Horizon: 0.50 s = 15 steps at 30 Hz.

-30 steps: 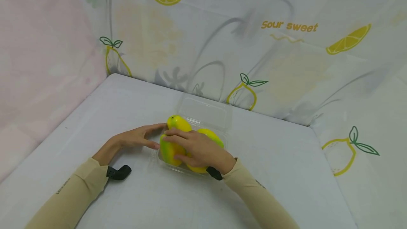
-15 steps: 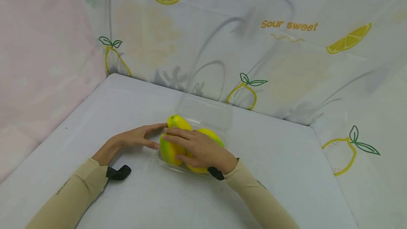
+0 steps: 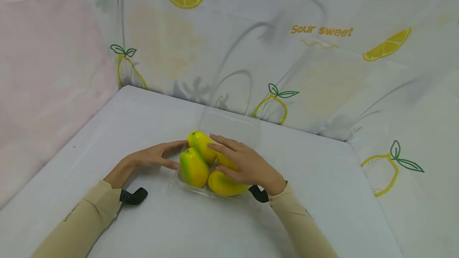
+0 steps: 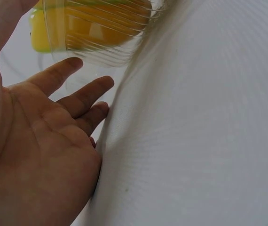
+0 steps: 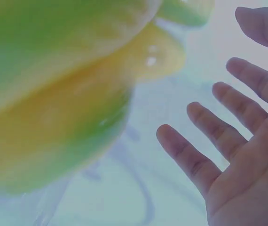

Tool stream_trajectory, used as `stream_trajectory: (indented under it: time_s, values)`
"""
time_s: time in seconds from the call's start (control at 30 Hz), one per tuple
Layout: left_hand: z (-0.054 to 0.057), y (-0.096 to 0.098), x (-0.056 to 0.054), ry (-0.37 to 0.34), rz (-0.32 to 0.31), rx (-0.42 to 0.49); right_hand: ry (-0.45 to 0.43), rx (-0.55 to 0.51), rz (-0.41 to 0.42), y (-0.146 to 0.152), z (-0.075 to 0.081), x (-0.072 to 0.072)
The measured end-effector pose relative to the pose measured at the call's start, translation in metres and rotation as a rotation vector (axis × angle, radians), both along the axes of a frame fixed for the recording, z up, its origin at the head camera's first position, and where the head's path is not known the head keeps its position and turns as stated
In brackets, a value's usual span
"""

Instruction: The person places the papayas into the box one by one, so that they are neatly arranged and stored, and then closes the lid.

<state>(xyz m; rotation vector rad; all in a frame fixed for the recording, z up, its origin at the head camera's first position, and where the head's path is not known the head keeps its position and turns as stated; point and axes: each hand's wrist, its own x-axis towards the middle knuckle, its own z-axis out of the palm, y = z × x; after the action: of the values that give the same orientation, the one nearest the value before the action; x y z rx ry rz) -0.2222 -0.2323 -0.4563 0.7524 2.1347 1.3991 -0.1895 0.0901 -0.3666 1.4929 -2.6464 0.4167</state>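
Several yellow-green mangoes lie in a clear plastic clamshell box, its lid tipped open at the back. In front sit the left mango and the right mango; behind is another mango, and my right hand partly covers a fourth fruit. My left hand rests beside the box's left wall, fingers spread and extended. Above the right-hand fruit is my right hand with straight fingers. The right wrist view shows its palm holding nothing, apart from a mango.
A white-covered table carries the box. Behind it hangs a lemon-printed cloth, and a pink cloth hangs on the left. Dark wrist mounts stick out from the sleeves.
My right hand has come off the front-left mango and shifted right, uncovering the two left mangoes and the front-right one. My left hand stays by the box. The head view tilts slightly.
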Motion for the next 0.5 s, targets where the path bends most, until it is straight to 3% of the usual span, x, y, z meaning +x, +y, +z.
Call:
stream_trajectory:
  time_s: [0.27, 0.5]
  values:
    - [0.0, 0.001, 0.0, 0.016, -0.005, -0.009, -0.087, -0.083, -0.196, 0.055, -0.022, -0.002]
    - [-0.002, 0.001, 0.0, 0.009, -0.001, -0.006, -0.134, -0.117, -0.273, 0.087, -0.042, -0.004]
